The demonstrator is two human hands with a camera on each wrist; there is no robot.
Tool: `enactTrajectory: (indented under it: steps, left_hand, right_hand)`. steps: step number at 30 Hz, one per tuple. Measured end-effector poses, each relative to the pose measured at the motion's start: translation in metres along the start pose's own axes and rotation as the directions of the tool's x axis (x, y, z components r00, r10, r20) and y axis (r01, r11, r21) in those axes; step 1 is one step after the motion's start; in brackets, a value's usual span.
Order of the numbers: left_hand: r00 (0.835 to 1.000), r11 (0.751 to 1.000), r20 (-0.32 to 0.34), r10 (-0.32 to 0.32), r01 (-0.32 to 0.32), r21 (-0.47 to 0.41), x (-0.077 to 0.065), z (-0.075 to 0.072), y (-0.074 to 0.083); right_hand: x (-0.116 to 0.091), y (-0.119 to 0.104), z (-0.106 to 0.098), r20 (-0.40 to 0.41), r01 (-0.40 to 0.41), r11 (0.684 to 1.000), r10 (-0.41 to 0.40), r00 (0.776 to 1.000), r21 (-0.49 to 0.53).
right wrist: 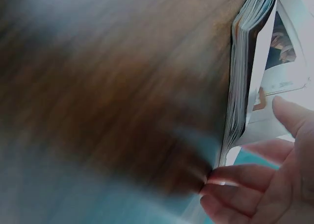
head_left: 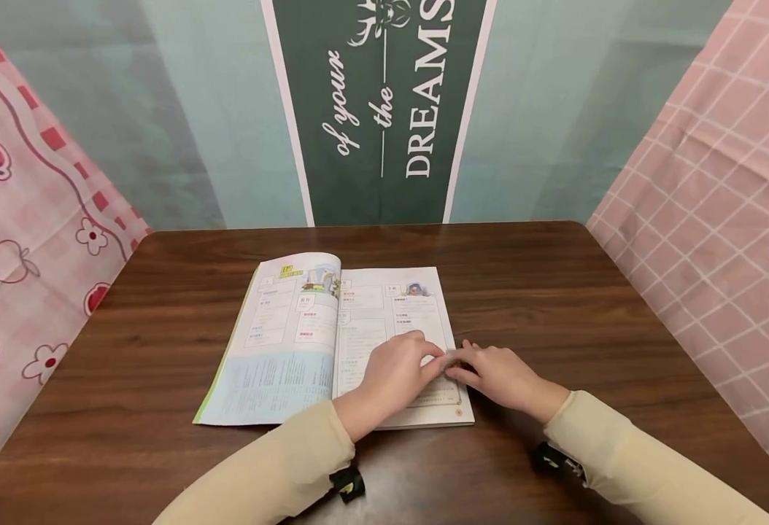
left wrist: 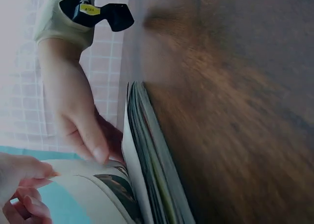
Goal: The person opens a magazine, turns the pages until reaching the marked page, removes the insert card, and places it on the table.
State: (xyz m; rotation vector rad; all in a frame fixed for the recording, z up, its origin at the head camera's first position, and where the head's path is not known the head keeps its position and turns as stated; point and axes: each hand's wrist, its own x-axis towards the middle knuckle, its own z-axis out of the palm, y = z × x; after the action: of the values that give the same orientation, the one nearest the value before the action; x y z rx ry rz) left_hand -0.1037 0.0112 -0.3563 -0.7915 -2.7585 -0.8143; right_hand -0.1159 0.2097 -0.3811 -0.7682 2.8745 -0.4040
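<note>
An open book (head_left: 292, 328) lies on the brown table, its printed pages spread to both sides. My left hand (head_left: 391, 372) reaches across the right-hand page (head_left: 365, 292) and pinches a lifted page edge between thumb and fingers. In the left wrist view that page (left wrist: 73, 172) bows up from the stack. Opposite, at the book's right edge, is my right hand (head_left: 499, 372). The right wrist view puts its thumb (right wrist: 287, 113) over the page and its curled fingers (right wrist: 240, 177) at the edge of the page stack, with the page between them.
The table (head_left: 522, 292) extends around the book on all sides. Behind it hangs a pale green cloth with a dark lettered panel (head_left: 384, 146). Patterned pink cloths (head_left: 706, 182) border both sides. A black strap (head_left: 347, 483) circles the left sleeve.
</note>
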Motion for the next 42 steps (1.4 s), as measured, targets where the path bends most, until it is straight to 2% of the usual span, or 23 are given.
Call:
enactTrajectory:
  steps: [5, 7, 11, 17, 23, 26, 30, 34, 36, 39, 42]
  left_hand:
    - [0.991, 0.995, -0.117, -0.063, 0.054, -0.082, -0.005, -0.013, -0.017]
    - [0.982, 0.991, -0.168, -0.087, 0.068, -0.116, -0.009, -0.022, -0.026]
    - [0.953, 0.982, -0.266, -0.144, 0.103, -0.161, -0.022, -0.043, -0.050]
    - [0.912, 0.962, -0.319, -0.257, 0.211, -0.173, -0.055, -0.074, -0.087]
    - [0.867, 0.954, -0.400, -0.297, 0.289, -0.081, -0.096, -0.108, -0.114]
    - [0.850, 0.936, -0.408, -0.332, 0.351, -0.030, -0.118, -0.122, -0.125]
    - [0.843, 0.903, -0.378, -0.382, 0.427, 0.040, -0.145, -0.135, -0.135]
    - [0.845, 0.873, -0.317, -0.430, 0.479, 0.092, -0.162, -0.140, -0.140]
    - [0.847, 0.856, -0.256, -0.466, 0.505, 0.112, -0.166, -0.141, -0.143]
    - [0.833, 0.821, -0.114, -0.542, 0.553, 0.143, -0.171, -0.142, -0.149]
    - [0.796, 0.789, 0.036, -0.604, 0.590, 0.173, -0.174, -0.141, -0.154]
  right_hand:
    - [-0.004, 0.007, -0.001, 0.080, -0.069, 0.995, 0.063, 0.995, 0.076]
    - [-0.007, 0.009, -0.002, 0.090, -0.055, 0.995, 0.048, 0.995, 0.080]
    - [-0.011, 0.011, -0.002, 0.101, 0.008, 0.999, -0.014, 0.995, 0.053]
    - [-0.016, 0.011, -0.002, 0.135, 0.080, 0.997, -0.081, 0.988, 0.019]
    - [-0.017, 0.011, -0.004, 0.152, 0.113, 0.994, -0.109, 0.982, -0.013]
    - [-0.017, 0.011, -0.004, 0.159, 0.125, 0.992, -0.121, 0.980, -0.017]
    - [-0.017, 0.010, -0.002, 0.161, 0.128, 0.991, -0.122, 0.979, -0.025]
    - [-0.017, 0.009, 0.000, 0.151, 0.128, 0.991, -0.121, 0.981, -0.043]
    - [-0.017, 0.009, 0.000, 0.143, 0.123, 0.991, -0.115, 0.983, -0.050]
    - [-0.018, 0.009, 0.000, 0.133, 0.119, 0.991, -0.110, 0.985, -0.060]
    - [-0.017, 0.008, 0.002, 0.117, 0.131, 0.989, -0.122, 0.986, -0.073]
